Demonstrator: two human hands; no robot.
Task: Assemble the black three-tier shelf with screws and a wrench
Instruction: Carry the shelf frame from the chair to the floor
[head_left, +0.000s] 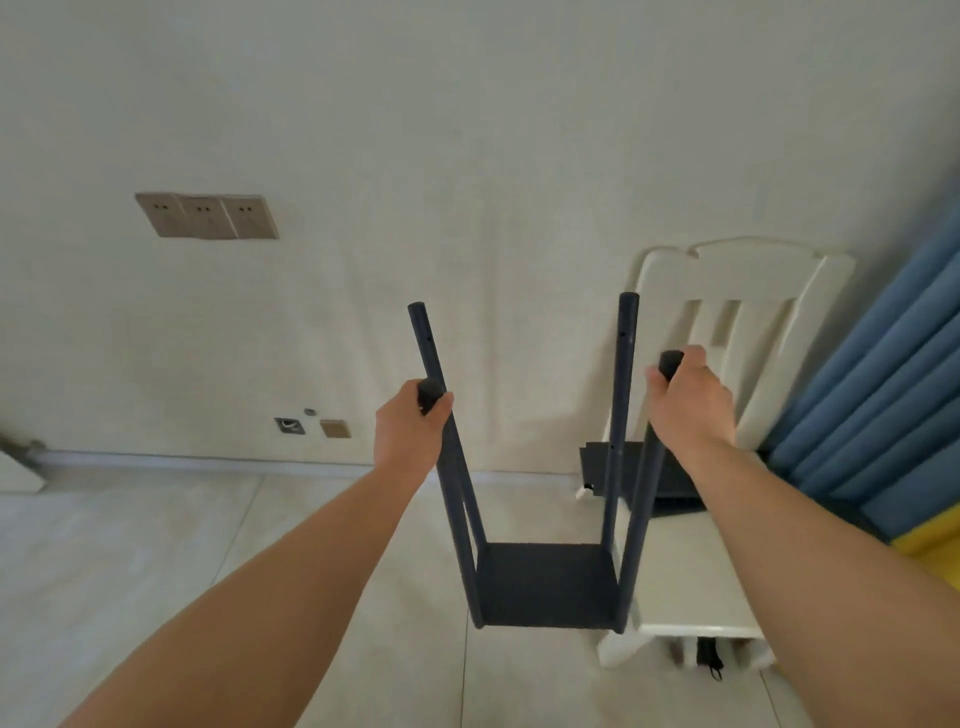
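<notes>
The black shelf frame (545, 584) stands in front of me with one square panel at the bottom and four black poles rising from its corners. My left hand (408, 431) grips the top of the near left pole. My right hand (691, 400) grips the top of the near right pole. The two far poles (621, 405) stick up free between my hands, with small holes along them. More black shelf panels (670, 480) lie on the seat of the white chair behind the frame.
A white wooden chair (727, 587) stands right against the frame, with a small black item under its seat. Blue curtains (883, 395) hang at the right above something yellow. The cream wall behind carries socket plates (208, 215). Pale floor tiles spread to the left.
</notes>
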